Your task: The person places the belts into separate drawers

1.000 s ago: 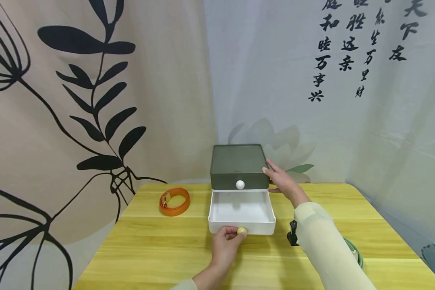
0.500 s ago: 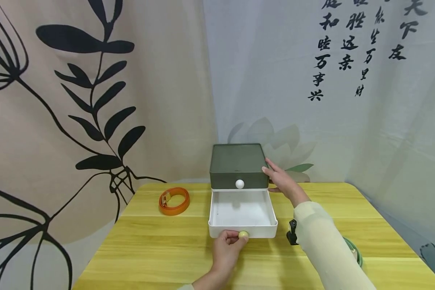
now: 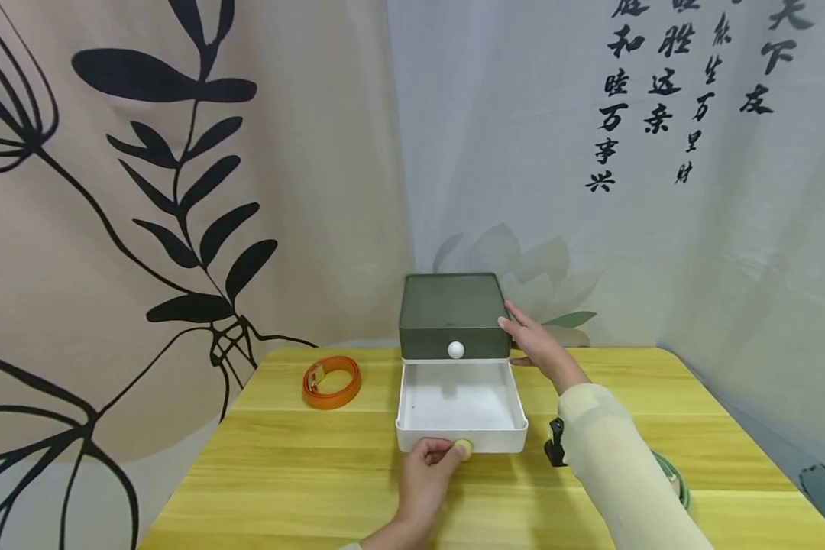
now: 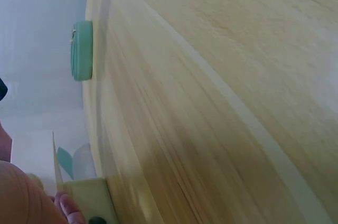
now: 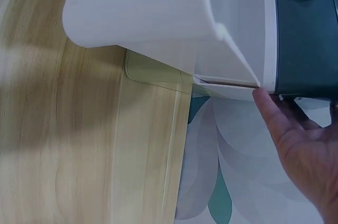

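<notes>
- Box (image 3: pixel 454 302), squarish, dark green above, standing upright, front toward six o'clock, touched at three o'clock by the right hand (image 3: pixel 538 345)
- White knob (image 3: pixel 457 350), round, on the box's front
- Drawer (image 3: pixel 447 397), white, shallow, slid out toward six o'clock beneath
- Yellow knob (image 3: pixel 464 448), on its front, pinched by the left hand (image 3: pixel 422 481) from seven o'clock

Easiest way in is straight down: the white plastic drawer (image 3: pixel 502 441) is uncovered up to where the boxy grey-green unit (image 3: pixel 450 302) sits over its back end. Front's blocked, since the left hand (image 3: pixel 422 485) is on the round yellow knob (image 3: pixel 464 446). Right side's worse — right hand (image 3: pixel 539 344) against the unit, pale yellow sleeve (image 3: pixel 626 466) slanting over the wood-grain table (image 3: pixel 282 473), small black object (image 3: pixel 554 443) by the cuff, coiled green band (image 3: pixel 685 493) partly behind the sleeve. On the left there's a strip to slip through, between unit and coiled orange strap (image 3: pixel 333 402).
</notes>
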{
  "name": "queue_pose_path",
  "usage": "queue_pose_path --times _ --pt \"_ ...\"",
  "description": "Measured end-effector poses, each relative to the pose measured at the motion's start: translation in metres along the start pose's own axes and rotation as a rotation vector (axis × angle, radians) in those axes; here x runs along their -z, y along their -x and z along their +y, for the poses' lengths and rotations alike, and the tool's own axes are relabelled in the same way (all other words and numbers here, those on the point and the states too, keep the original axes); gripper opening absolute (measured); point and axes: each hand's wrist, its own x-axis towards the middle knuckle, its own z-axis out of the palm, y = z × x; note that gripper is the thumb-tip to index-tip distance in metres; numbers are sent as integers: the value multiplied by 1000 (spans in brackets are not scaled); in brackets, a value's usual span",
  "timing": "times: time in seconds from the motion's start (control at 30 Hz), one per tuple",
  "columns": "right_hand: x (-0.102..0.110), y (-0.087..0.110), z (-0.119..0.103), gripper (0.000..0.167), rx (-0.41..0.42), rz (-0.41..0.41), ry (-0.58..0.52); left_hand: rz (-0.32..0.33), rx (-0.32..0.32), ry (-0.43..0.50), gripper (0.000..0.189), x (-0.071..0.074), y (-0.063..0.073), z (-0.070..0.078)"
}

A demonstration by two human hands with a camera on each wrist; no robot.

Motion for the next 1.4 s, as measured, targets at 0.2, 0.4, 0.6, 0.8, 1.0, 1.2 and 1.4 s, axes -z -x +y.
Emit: queue_pose_path --times 0.2,0.4,0.6,0.8,1.0,1.2,1.4 --pt "-1 1 -1 65 -7 -6 -13 21 -5 -8 21 12 -2 7" --pt "-1 2 -1 66 -6 -4 -4 33 -26 -53 22 25 -9 15" --pt "1 2 0 65 -11 0 -11 15 -24 -55 27 38 -18 27" --pt "1 1 0 66 -19 -1 -27 35 -9 -33 37 56 -27 36" --pt "1 0 -1 65 -6 2 2 84 -25 -11 35 75 -41 37" --pt "-1 2 -2 66 -11 3 3 121 -96 -65 32 89 -55 39" --pt "0 2 -1 65 -17 5 -20 149 -101 -103 27 97 -68 38"
